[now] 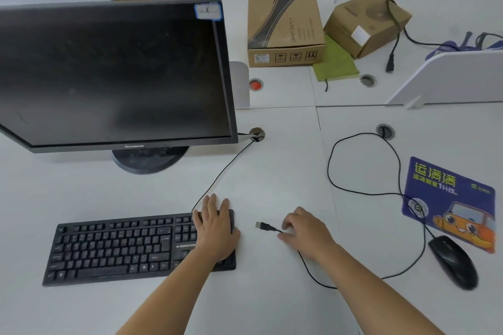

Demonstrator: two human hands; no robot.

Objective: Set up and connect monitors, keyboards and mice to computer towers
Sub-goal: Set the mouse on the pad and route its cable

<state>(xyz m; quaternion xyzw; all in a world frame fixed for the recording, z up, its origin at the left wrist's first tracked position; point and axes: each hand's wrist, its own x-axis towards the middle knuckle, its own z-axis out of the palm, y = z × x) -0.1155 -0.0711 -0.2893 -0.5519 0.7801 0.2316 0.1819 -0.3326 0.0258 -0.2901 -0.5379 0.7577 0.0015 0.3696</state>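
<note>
Left hand (216, 228) flat, fingers extended, on one keyboard (122, 247). Right hand (307, 234) pinches one USB cable (275, 229). One monitor (109, 71), 10 o'clock; one mouse (453, 261), 4 o'clock.

White desk (285, 171) with monitor (114, 73), keyboard (122, 247), mouse (454, 261)

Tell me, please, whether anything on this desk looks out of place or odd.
The mouse lies on the bare desk beside the mouse pad, not on it. The USB plug in the grip of the right hand is plugged into nothing. At the back, a black cable hangs over a small cardboard box, its end loose.
</note>
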